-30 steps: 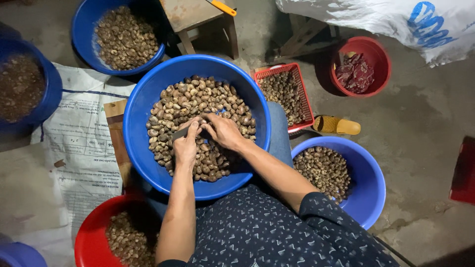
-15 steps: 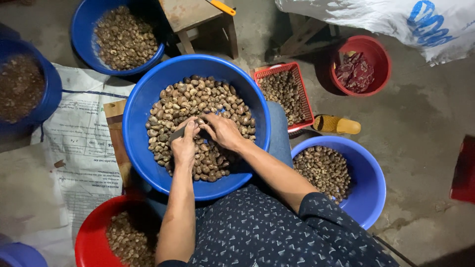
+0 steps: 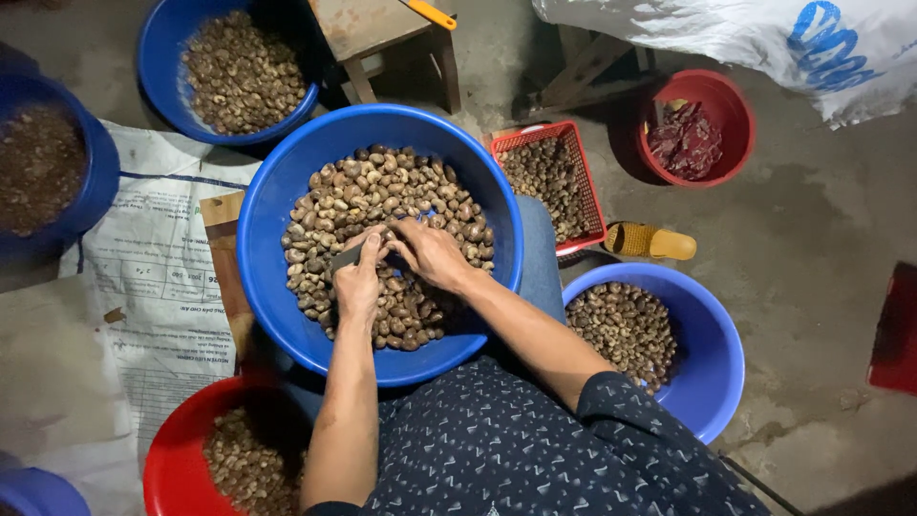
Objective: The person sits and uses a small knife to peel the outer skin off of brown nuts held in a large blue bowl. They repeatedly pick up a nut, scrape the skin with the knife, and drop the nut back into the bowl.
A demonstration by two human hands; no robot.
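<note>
1. Blue plastic fills the middle: a big round blue plastic basin (image 3: 277, 205) sits on the person's lap, heaped with brown shelled nuts (image 3: 382, 191).
2. Left hand (image 3: 357, 282) hovers over the heap near the basin's centre, fingers closed around a small dark tool (image 3: 346, 256).
3. Right hand (image 3: 432, 253) meets it just beside, fingertips pinched together at the tool's tip; what they pinch is too small to tell.
4. By the right forearm, a smaller blue plastic bowl (image 3: 712, 354) of nuts stands on the concrete floor (image 3: 821, 258).
5. Beyond the basin's far rim, a red plastic mesh basket (image 3: 549, 134) holds more nuts.
6. Near the left elbow, a red plastic bowl (image 3: 177, 449), partly filled, rests on a printed white sack (image 3: 143, 287).
</note>
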